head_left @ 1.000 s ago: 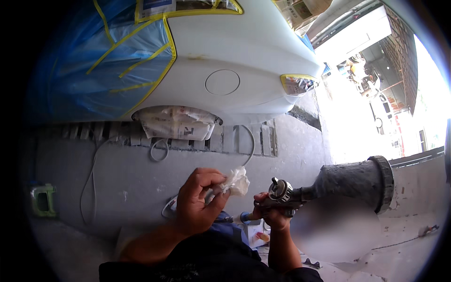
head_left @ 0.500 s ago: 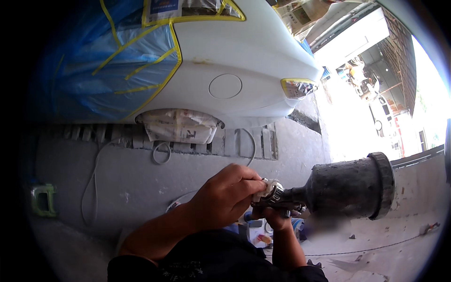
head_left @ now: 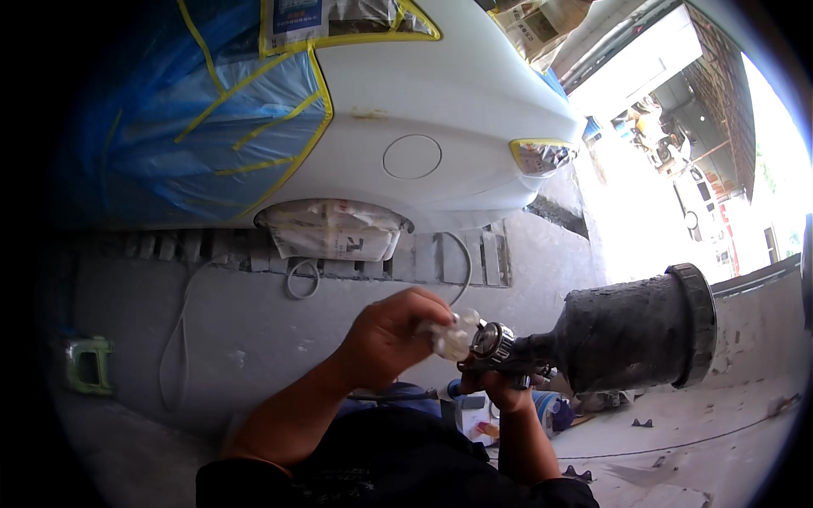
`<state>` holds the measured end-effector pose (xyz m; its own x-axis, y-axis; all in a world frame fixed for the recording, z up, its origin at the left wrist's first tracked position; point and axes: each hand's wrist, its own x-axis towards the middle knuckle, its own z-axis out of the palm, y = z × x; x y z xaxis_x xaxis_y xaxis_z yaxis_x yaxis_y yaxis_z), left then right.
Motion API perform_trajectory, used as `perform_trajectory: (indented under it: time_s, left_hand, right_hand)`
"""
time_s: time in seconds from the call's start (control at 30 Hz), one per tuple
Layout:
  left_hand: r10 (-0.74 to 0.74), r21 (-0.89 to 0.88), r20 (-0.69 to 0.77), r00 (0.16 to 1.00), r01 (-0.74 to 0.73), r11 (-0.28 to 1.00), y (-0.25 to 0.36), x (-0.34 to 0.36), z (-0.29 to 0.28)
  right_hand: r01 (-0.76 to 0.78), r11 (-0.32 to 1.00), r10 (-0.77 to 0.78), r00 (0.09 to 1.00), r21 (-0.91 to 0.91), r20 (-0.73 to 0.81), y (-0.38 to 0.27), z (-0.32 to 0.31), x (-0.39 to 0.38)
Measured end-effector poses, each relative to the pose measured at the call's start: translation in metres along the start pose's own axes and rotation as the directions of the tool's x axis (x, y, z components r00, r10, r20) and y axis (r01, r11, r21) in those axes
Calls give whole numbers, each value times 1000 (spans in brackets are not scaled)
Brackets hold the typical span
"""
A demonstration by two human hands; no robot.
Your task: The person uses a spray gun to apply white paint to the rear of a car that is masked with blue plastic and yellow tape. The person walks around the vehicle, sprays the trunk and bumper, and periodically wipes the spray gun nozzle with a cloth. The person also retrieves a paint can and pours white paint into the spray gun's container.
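A person seen from above, in a dark top, works with both bare hands beside a white car [head_left: 478,102]. The left hand [head_left: 394,334] pinches a crumpled white wad [head_left: 453,339] between thumb and fingers, just beside the round metal nozzle [head_left: 491,342] of a spray gun; whether the wad touches the nozzle cannot be told. The right hand [head_left: 506,391] is wrapped around the body of that spray gun [head_left: 527,369], which is held up above the near part of the floor [head_left: 246,326], right of the middle. A large dark grey cup [head_left: 622,337] on the gun lies sideways, its wide ringed end to the right. At the floor's far edge, alongside the car, runs a slatted grating [head_left: 461,261], with a pale looped cord [head_left: 303,279] near it. Toward the floor's left edge is a green frame-shaped object [head_left: 89,366]. Blue plastic sheeting [head_left: 186,161], edged with yellow tape [head_left: 328,100], covers the car's left part, and printed paper [head_left: 334,233] fills its wheel opening. At the upper right, bright daylight shows a white vehicle [head_left: 696,199] outside.
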<state>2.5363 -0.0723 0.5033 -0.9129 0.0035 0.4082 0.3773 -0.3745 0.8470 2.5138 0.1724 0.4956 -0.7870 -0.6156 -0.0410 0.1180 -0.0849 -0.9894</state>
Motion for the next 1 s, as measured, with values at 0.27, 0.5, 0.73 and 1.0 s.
perform_trajectory:
  time_s: [0.27, 0.5, 0.73, 1.0]
  left_hand:
    - [-30, -107, -25, 999, 27, 994, 9, -10, 6]
    - [-50, 164, 161, 986, 24, 986, 16, -13, -25]
    - [-325, -50, -297, 898, 325, 944, -11, -40, -34]
    - [-583, 29, -515, 629, 692, 721, -78, -137, -67]
  right_hand:
    - [2, 999, -4, 999, 40, 40, 9, 5, 6]
    - [-28, 996, 33, 998, -82, 57, 0, 24, 13]
    - [-104, 987, 96, 993, -120, -64, 6, 42, 32]
    - [-132, 960, 166, 979, -248, 122, 32, 91, 65]
